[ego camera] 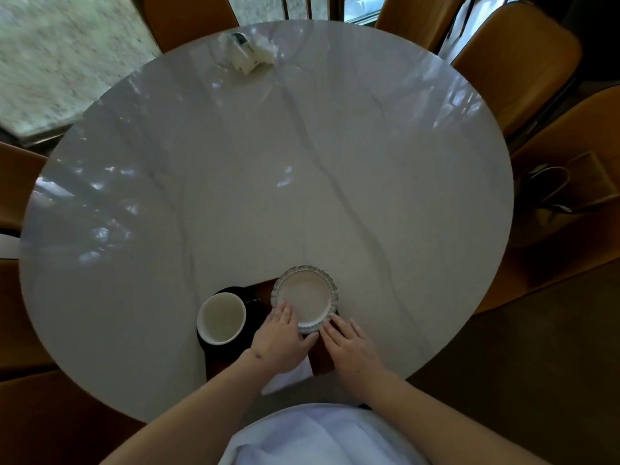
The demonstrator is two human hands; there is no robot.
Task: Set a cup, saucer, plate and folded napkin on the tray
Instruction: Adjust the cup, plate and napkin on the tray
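Note:
A brown wooden tray (263,290) lies at the near edge of the round table. On its left side a white cup (221,318) stands on a black saucer (250,317). A small white plate with a fluted rim (305,297) sits on the tray's right part. My left hand (280,340) rests with its fingers on the plate's near-left rim. My right hand (349,344) touches the plate's near-right rim with its fingertips, fingers apart. A white folded napkin (292,374) lies under my left hand and reaches past the tray's near edge.
The white marble table (268,162) spreads out beyond the tray. A crumpled white packet or tissue heap (248,52) lies at the far edge. Tan chairs (516,62) ring the table, and a bag (557,196) lies on the chair at the right.

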